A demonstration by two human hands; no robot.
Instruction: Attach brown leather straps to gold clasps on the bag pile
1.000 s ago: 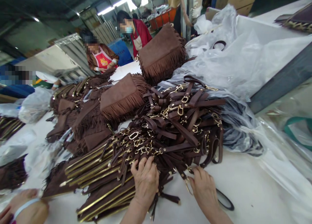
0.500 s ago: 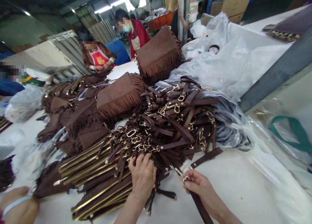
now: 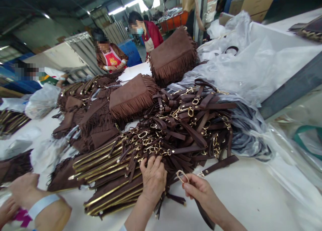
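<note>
My left hand (image 3: 154, 176) lies on the near end of a stack of dark brown zippered bags (image 3: 118, 190), next to their gold hardware. Its fingers curl down, and what the fingertips grip is hidden. Between the thumb and fingers of my right hand (image 3: 201, 194), a dark brown leather strap (image 3: 204, 213) is pinched near its gold clasp (image 3: 181, 176). The clasp points up toward the left hand, and the strap hangs below the palm. Just behind lies a tangled heap of brown straps (image 3: 192, 133) with gold clasps.
Fringed brown bags (image 3: 130, 97) lie beyond the stack. Clear plastic wrapping (image 3: 241, 63) covers the back right, beside a slanting metal post (image 3: 291, 81). Another person's arm (image 3: 47, 207) reaches in at lower left. Two people stand across the white table (image 3: 251, 190); another is at far left.
The view has swung left, so things sit farther right. My right hand has moved nearer my left, and the strap's clasp now sticks up from it. More of the neighbour's arm shows.
</note>
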